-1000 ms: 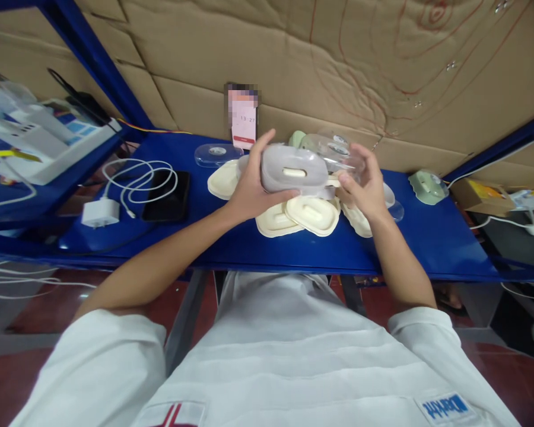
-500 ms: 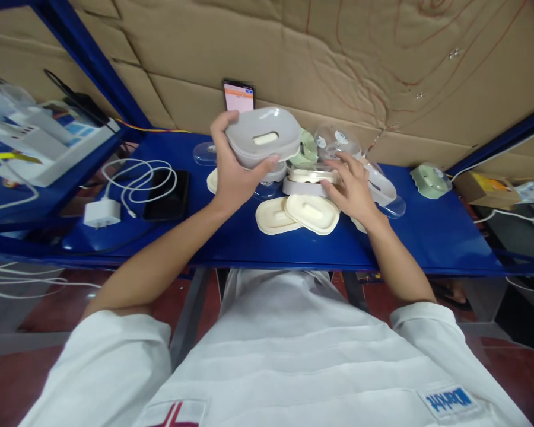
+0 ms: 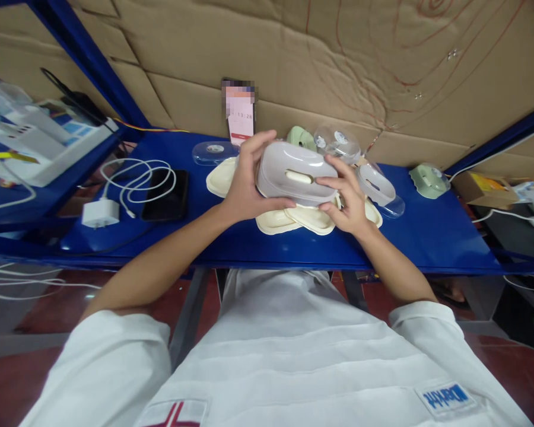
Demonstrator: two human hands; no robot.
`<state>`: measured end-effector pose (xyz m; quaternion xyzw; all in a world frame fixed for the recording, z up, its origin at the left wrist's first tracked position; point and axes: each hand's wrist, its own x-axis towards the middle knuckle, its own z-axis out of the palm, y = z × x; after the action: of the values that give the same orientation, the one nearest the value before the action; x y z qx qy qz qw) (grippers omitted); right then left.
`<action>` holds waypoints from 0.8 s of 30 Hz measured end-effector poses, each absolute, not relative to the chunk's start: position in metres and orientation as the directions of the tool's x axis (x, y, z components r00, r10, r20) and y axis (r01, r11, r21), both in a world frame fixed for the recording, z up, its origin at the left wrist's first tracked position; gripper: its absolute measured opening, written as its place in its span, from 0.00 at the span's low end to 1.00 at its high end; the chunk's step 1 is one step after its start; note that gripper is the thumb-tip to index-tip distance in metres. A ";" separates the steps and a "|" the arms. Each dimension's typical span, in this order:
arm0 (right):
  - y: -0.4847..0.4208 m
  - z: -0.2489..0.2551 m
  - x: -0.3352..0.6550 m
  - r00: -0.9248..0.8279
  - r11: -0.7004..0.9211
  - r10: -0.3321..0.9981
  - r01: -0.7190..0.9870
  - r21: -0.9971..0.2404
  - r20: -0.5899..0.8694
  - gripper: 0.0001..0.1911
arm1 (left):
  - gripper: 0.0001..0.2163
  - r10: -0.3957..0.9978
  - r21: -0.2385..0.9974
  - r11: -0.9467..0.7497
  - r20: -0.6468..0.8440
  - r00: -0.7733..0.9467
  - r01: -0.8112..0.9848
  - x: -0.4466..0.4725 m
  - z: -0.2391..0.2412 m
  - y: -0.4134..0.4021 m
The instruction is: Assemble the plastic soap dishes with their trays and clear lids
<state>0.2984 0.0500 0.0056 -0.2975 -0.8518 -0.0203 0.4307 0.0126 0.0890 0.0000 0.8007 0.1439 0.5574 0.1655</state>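
Note:
Between both hands is a grey plastic soap dish [image 3: 278, 161], a rounded tray with a slot in its middle where a cream piece shows through. My left hand [image 3: 248, 181] grips its left end, thumb along the near edge. At the right end, my right hand [image 3: 347, 198] is closed on the dish, one fingertip close to the slot. Beneath and in front of the dish lie cream oval plates [image 3: 276, 222], partly covered. Another cream plate [image 3: 221, 178] rests left of my left hand. Whatever sits directly under the dish is hidden.
Behind the hands stand a green dish [image 3: 301, 137] and clear lids [image 3: 343, 146]. A slotted grey dish [image 3: 378, 182] lies to the right, a green box [image 3: 428, 181] farther right. At left are a clear lid [image 3: 214, 153], a black phone [image 3: 165, 196] and a white charger [image 3: 100, 212].
My left hand has brought the grey soap dish right and lower, over the stacked pieces. My right hand has shifted from that stack onto the dish's right end.

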 end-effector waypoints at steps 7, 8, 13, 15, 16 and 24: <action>0.054 0.002 0.293 -0.318 0.842 0.425 0.482 -0.241 0.848 0.26 | 0.53 0.437 0.411 -0.899 0.825 0.358 0.150 0.016 0.001 0.085; 0.054 0.003 0.294 -0.305 0.835 0.429 0.493 -0.244 0.850 0.27 | 0.54 0.452 0.428 -0.891 0.813 0.366 0.148 0.015 0.001 0.086; 0.057 0.000 0.290 -0.268 0.819 0.453 0.501 -0.279 0.850 0.27 | 0.39 0.528 0.543 -0.838 0.786 0.321 0.047 0.010 0.002 0.100; 0.058 -0.008 0.281 -0.279 0.811 0.464 0.515 -0.276 0.841 0.25 | 0.33 0.501 0.508 -0.860 0.831 0.240 0.038 0.010 -0.001 0.106; 0.059 -0.013 0.275 -0.294 0.808 0.468 0.524 -0.269 0.833 0.25 | 0.32 0.485 0.486 -0.873 0.853 0.193 0.046 0.011 -0.003 0.109; 0.064 -0.032 0.269 -0.344 0.781 0.543 0.541 -0.312 0.766 0.27 | 0.30 0.570 0.565 -0.822 0.817 0.084 0.072 0.016 -0.018 0.123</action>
<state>0.2689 0.0641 -0.0318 -0.3307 -0.8196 0.0015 0.4678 0.0159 0.1231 -0.0181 0.7100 0.2260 0.6378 0.1951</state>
